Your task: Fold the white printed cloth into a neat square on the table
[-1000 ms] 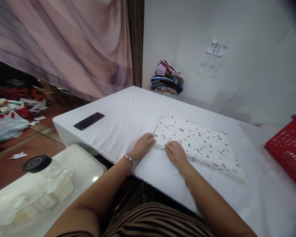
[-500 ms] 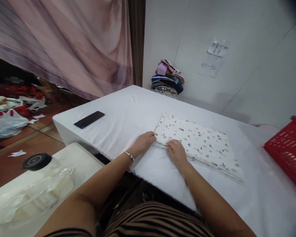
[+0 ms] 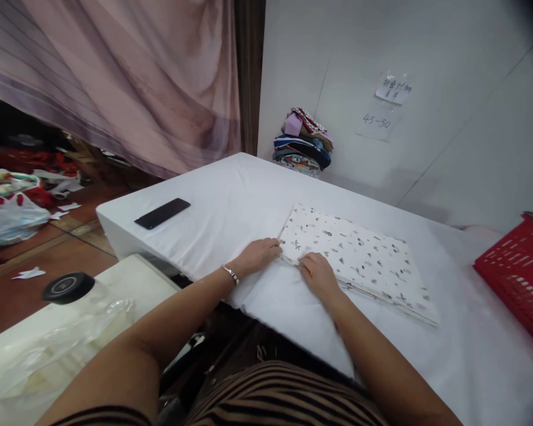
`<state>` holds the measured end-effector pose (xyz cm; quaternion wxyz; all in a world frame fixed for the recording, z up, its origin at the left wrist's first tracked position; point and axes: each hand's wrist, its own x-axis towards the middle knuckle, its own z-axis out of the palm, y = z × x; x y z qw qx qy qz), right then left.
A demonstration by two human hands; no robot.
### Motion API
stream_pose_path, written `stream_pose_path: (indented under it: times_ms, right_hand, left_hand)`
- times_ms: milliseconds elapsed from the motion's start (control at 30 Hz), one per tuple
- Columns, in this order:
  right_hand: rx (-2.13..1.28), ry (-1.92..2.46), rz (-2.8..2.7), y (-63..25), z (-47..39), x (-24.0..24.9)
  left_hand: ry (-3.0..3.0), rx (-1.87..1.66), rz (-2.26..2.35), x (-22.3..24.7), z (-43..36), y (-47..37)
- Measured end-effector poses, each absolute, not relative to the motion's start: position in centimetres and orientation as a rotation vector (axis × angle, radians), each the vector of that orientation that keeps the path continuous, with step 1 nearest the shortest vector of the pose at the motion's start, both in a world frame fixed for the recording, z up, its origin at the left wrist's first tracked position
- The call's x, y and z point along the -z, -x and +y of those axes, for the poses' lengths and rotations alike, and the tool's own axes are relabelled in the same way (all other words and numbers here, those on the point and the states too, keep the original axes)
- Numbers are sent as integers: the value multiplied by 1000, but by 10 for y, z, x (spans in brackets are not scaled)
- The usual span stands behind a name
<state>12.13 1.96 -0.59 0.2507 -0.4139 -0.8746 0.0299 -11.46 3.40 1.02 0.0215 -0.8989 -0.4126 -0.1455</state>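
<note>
At far left, a white plastic bag [image 3: 15,222] with red showing near its top sits by the floor; what it holds cannot be told. On the pale side table [image 3: 153,278], a clear container has a black lid [image 3: 68,287], its contents unclear, and crumpled clear packaging [image 3: 48,355] lies in front with pale, blurred pieces apparently inside. A dark phone [image 3: 163,213] lies on the white-covered table [image 3: 231,195].

The left hand [image 3: 261,254] bends its fingers onto the near left corner of the folded printed cloth [image 3: 355,251], which lies flat on that table. Its thumb is hidden, so whether it pinches cannot be told. Over the last second its forearm has swung slightly outward, while both hands have stayed at the same place and the cloth has hardly shifted: handling remains confined to this corner.

Farther along, a stack of folded fabrics [image 3: 301,145] stands by the wall. Just right of the left hand, the right hand [image 3: 318,272] has its fingers curled nearly closed, seemingly nipping the cloth's layered near edge. At far right stands a red slotted basket [image 3: 515,260]; its interior is out of sight.
</note>
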Motion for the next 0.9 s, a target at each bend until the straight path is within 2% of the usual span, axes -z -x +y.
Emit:
stream_pose_path:
  times_ms: [433,733,900]
  right_hand:
    - [88,1137,-2421,-114,20,11]
    - [55,1186,-2450,-114,19,12]
    - [-12,1224,-2486,-117,17,5]
  left_hand:
    - [2663,432,-1236,-3,31,113]
    - [2674,461,-1189,-21,24,100]
    - [2772,531,-1069,-15,24,75]
